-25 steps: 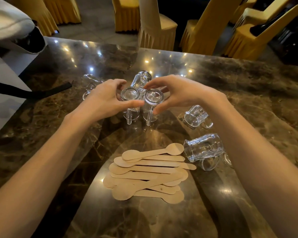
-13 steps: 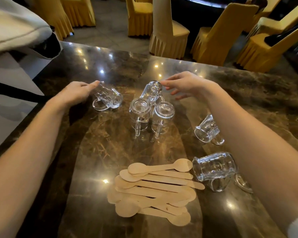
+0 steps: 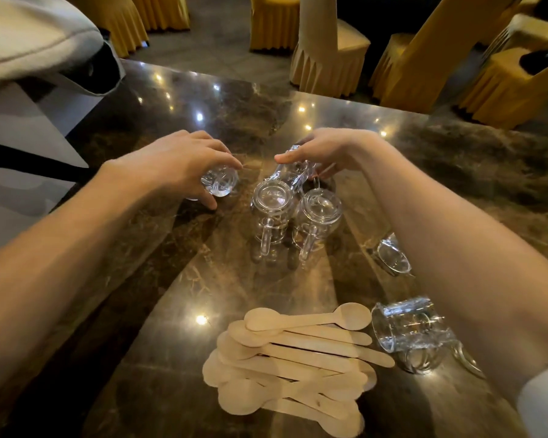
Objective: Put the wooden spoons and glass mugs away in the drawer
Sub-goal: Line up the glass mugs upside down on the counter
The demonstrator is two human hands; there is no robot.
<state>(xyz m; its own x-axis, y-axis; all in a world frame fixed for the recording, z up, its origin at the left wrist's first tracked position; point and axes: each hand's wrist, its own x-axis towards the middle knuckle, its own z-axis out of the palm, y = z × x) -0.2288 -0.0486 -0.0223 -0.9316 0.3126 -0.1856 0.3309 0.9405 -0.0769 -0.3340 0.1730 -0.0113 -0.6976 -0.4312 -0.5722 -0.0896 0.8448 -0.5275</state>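
Dim warm light, pinpoint glare on the glossy table, wide-angle bending at edges.

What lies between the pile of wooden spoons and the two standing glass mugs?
Nothing: in the head view, only bare marble table separates the wooden spoons from the standing mugs.

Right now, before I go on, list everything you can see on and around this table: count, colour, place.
Clear glass handled mugs: at least six, clear; two upside down mid-table, two under the hands, two on their sides at right.
Flat light wooden spoons: overlapping pile, count unclear, pale tan; near centre.
Glossy brown marble tabletop: one, dark brown; under everything.
Fabric-covered chairs: several, yellow; beyond the far edge.
Pale grey fabric item: one, with a black strap; upper left.
Left hand: grips the tipped mug.
Right hand: holds the leaning mug.
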